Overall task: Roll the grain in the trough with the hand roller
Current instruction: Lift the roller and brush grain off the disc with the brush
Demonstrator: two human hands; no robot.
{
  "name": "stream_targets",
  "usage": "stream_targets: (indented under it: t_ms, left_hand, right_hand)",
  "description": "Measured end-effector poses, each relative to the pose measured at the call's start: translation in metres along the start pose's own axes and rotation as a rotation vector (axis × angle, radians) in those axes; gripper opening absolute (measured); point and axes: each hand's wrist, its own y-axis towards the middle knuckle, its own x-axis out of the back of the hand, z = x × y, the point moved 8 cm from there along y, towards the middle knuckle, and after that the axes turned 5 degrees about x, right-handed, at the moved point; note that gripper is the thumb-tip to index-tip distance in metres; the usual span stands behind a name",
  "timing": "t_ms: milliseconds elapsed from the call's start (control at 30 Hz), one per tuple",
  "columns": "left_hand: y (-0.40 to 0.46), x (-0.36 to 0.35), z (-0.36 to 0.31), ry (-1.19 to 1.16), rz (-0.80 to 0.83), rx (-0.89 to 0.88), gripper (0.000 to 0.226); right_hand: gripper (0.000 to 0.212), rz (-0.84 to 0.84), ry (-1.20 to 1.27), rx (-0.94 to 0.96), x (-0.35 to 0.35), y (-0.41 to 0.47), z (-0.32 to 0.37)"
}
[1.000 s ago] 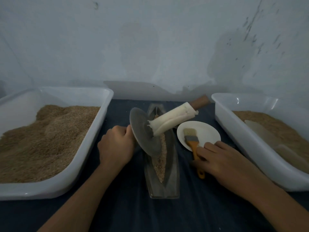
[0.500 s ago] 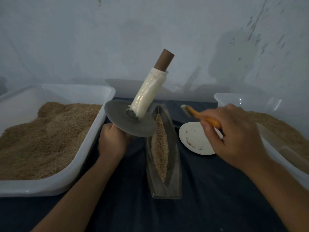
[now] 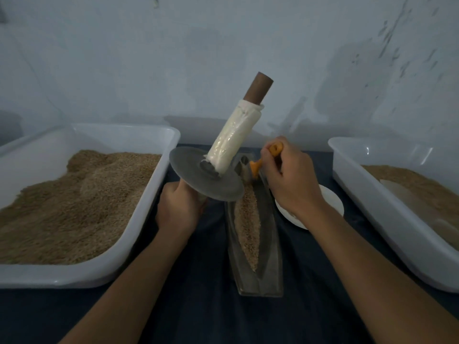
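Left hand (image 3: 177, 209) kept its grip clamped on the hand roller (image 3: 218, 167), disc lifted left of the trough (image 3: 255, 234), wrapped handle tilted upward. Right hand (image 3: 290, 180) gripped the orange brush (image 3: 258, 162) over the grain (image 3: 247, 219). Dark table (image 3: 198, 306), pale wall (image 3: 223, 45). The brush had dropped to the trough's far end.

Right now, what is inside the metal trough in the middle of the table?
The trough holds a long strip of grain along its groove. Its far end is covered by the roller's disc, held by the left hand, and by the brush in the right hand.
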Motion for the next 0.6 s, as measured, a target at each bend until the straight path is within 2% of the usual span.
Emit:
stream_targets:
  t_ms: [67, 133, 233, 367, 467, 600]
  left_hand:
    - [0.003, -0.003, -0.001, 0.014, 0.021, -0.073, 0.028]
    - [0.001, -0.007, -0.003, -0.094, 0.068, -0.075, 0.018]
    - [0.001, -0.004, -0.002, -0.037, 0.0, -0.087, 0.025]
    - [0.006, 0.0, 0.009, -0.069, -0.046, 0.015, 0.036]
    - [0.004, 0.003, 0.007, -0.082, -0.059, 0.028, 0.046]
    - [-0.002, 0.001, 0.002, -0.208, -0.054, 0.063, 0.042]
  right_hand:
    - [0.027, 0.023, 0.033, -0.038, 0.002, -0.007, 0.0]
    - [0.033, 0.026, 0.078, -0.065, 0.009, -0.011, 0.004]
    - [0.035, -0.024, 0.106, -0.041, 0.024, -0.006, 0.013]
    - [0.025, -0.119, 0.034, 0.012, 0.03, 0.014, 0.015]
    - [0.023, -0.054, -0.036, -0.01, 0.009, 0.02, 0.006]
    - [0.026, -0.008, -0.019, -0.05, -0.006, 0.012, 0.001]
